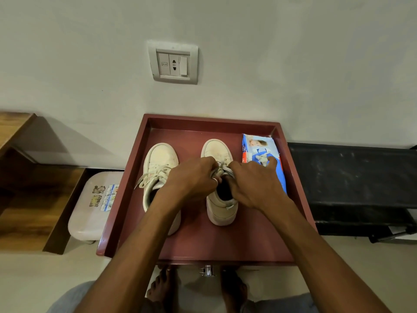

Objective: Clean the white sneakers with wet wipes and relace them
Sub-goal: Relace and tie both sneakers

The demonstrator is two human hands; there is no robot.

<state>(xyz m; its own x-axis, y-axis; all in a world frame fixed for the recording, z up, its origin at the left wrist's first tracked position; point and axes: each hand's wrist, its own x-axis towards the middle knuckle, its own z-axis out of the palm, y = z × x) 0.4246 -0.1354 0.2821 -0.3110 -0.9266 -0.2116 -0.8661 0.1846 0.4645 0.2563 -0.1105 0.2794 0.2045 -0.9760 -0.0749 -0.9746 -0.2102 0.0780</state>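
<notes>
Bare feet (162,288) at bottom edge, L hand (191,177) & R hand (252,181) apparently pinching laces (222,169) on right sneaker (220,208), left sneaker (158,161) beside, wipes pack (259,147) in red tray (203,245).

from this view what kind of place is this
Probably a room in a home, on the floor by a wall. A wall socket sits above a maroon tray, with a small plastic stool and wooden furniture to the left.
</notes>
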